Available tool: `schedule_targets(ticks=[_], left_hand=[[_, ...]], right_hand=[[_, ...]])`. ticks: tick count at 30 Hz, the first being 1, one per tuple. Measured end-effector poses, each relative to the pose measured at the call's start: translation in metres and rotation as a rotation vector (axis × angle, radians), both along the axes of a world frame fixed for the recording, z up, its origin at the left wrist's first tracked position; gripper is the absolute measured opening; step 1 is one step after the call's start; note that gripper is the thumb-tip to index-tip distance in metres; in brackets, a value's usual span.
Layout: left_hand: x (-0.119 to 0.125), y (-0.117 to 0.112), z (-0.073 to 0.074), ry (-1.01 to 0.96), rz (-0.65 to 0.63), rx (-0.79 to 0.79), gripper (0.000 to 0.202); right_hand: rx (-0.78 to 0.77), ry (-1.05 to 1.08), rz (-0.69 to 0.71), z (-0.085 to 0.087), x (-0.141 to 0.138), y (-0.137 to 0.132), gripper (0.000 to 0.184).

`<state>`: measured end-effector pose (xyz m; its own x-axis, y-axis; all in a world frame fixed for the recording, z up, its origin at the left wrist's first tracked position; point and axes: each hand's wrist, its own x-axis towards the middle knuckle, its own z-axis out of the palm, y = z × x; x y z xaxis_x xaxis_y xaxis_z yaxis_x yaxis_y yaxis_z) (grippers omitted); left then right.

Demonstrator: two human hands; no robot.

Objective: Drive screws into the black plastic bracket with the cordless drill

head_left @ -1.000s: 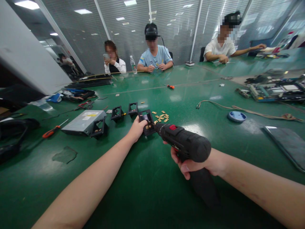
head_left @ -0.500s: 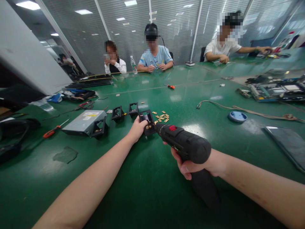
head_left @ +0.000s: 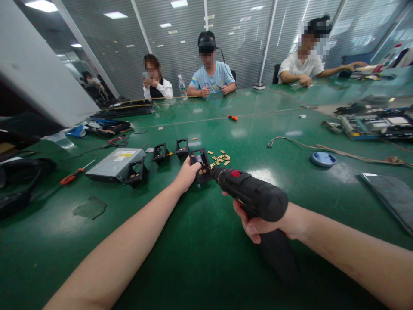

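My left hand [head_left: 188, 173] grips a black plastic frame-shaped housing [head_left: 204, 175] by its left side, thumb over the edge. Brass-coloured parts show in its lower section. My right hand [head_left: 250, 219] is wrapped round the handle of a black cordless drill [head_left: 254, 191] with a red switch on top. The drill's front end reaches the housing's right side; whether its tip touches a screw is hidden. Just beyond lie several small brass plates [head_left: 220, 159]. Similar black housings stand to the left: one [head_left: 181, 147] behind, another [head_left: 160, 154] beside it, and a third [head_left: 136, 173] against a silver disc drive [head_left: 116, 163].
An orange screwdriver [head_left: 72, 177] lies left, near black headphones [head_left: 22, 185]. Rightward are a blue round lid-like object [head_left: 323, 159], a brown cable [head_left: 300, 142], a dark tablet-like slab [head_left: 387, 196] and circuit boards [head_left: 380, 122]. A small orange screwdriver [head_left: 232, 117] lies farther back. Several people sit across the table.
The whole view has shifted slightly. Both hands keep their grip, and drill and housing stay together in nearly the same pose. Across the table, one person's hands have moved apart.
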<state>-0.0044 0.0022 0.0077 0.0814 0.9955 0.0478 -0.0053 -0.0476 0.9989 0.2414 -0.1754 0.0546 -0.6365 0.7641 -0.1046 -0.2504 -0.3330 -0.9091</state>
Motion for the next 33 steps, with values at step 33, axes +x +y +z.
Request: schedule_targets(ticks=[33], left_hand=[[0.0018,-0.0037,0.0052,-0.002,0.007,-0.022,0.036]], right_hand=[[-0.018,0.017,0.029,-0.0008,0.0004,0.0007,0.056]])
